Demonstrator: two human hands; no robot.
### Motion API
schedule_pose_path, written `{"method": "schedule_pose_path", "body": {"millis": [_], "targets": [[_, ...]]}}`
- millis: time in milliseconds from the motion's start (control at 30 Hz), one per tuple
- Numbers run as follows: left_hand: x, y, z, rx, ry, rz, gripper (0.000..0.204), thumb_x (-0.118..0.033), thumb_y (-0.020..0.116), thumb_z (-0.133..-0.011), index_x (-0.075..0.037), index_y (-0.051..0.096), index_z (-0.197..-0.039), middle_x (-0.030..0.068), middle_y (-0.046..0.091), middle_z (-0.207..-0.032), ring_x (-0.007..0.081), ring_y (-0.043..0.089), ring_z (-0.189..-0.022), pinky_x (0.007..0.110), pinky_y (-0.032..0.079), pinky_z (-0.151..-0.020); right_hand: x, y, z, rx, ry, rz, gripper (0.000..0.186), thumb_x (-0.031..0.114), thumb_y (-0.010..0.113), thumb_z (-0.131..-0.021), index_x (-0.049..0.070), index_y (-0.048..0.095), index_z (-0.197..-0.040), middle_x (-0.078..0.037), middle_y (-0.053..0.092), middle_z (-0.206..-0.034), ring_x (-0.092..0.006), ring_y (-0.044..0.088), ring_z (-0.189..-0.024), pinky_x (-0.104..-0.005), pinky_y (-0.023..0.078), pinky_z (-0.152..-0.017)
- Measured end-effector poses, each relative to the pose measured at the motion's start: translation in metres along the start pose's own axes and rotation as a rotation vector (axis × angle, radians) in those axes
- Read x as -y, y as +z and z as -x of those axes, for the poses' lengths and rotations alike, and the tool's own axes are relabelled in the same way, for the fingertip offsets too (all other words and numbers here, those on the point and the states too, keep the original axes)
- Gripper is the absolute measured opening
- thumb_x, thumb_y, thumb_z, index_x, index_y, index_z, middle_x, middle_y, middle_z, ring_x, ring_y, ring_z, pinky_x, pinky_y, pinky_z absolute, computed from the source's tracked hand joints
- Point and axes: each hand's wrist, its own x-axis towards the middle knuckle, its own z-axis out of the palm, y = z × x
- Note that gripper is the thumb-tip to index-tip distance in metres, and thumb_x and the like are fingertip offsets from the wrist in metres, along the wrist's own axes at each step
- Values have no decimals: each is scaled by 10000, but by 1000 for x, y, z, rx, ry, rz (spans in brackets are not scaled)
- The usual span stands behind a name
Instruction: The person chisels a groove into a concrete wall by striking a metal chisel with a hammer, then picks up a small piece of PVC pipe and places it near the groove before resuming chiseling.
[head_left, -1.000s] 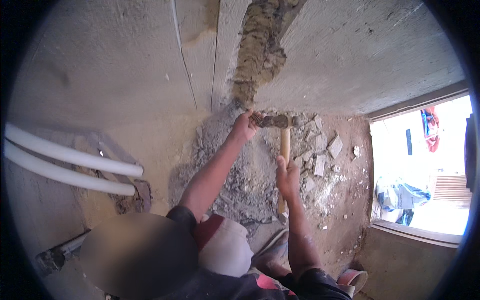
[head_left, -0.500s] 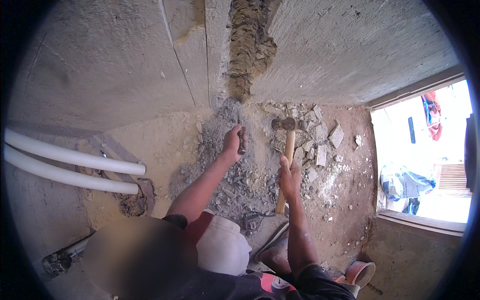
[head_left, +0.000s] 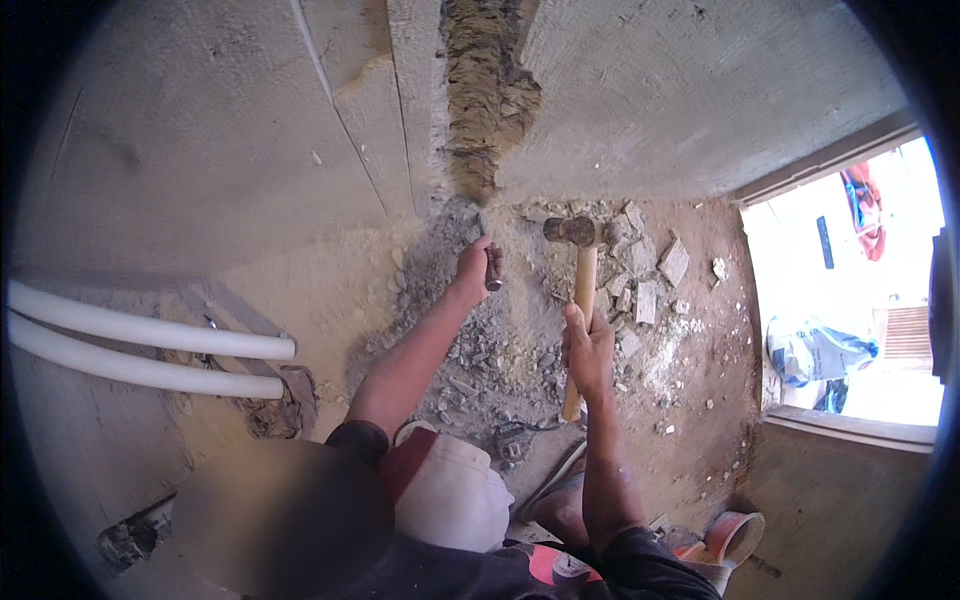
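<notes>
Fingers of left hand point(head_left: 478, 265) wrap dark, slim metal chisel point(head_left: 493, 284) | right hand point(head_left: 588, 350) grips pale wooden-handled, dark metal-headed hammer point(head_left: 585, 278), apart from chisel | loose grey rubble point(head_left: 478, 350) lies below

Rough grey wall point(head_left: 690, 110), dusty brown floor point(head_left: 722, 330) strewn with pale rubble point(head_left: 674, 260), brightly lit opening point(head_left: 795, 265) at right

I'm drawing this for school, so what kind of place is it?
Probably a building site or a spot being repaired: a rough groove runs down the wall, broken rubble lies below it, and white pipes show on the left.
</notes>
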Motion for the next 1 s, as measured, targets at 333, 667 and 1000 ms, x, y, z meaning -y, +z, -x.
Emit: {"method": "schedule_pose_path", "body": {"millis": [333, 667, 1000], "targets": [[10, 29, -28, 32, -53, 55, 207, -173, 503, -924, 30, 470, -900, 167, 580, -810, 289, 618, -689, 421, 558, -623, -6, -12, 8, -169, -22, -197, 219, 266, 598, -917, 66, 517, -877, 34, 462, -577, -51, 421, -419, -215, 347, -361], [-1, 42, -34, 160, -114, 166, 146, -49, 410, -927, 82, 468, -950, 244, 587, -990, 402, 593, -1006, 546, 519, -882, 74, -89, 15, -657, -510, -636, 102, 121, 547, -924, 61, 472, -957, 15, 443, -615, -57, 412, -451, -205, 360, -371], [14, 31, -51, 203, -94, 92, 219, -117, 418, -964, 91, 484, -988, 241, 592, -1003, 383, 593, -1020, 518, 509, -909, -120, 53, -9, -234, 71, -53, 133, 98, 609, -821, 34, 541, -915, -24, 543, -620, -113, 517, -490, -268, 427, -445]]}}
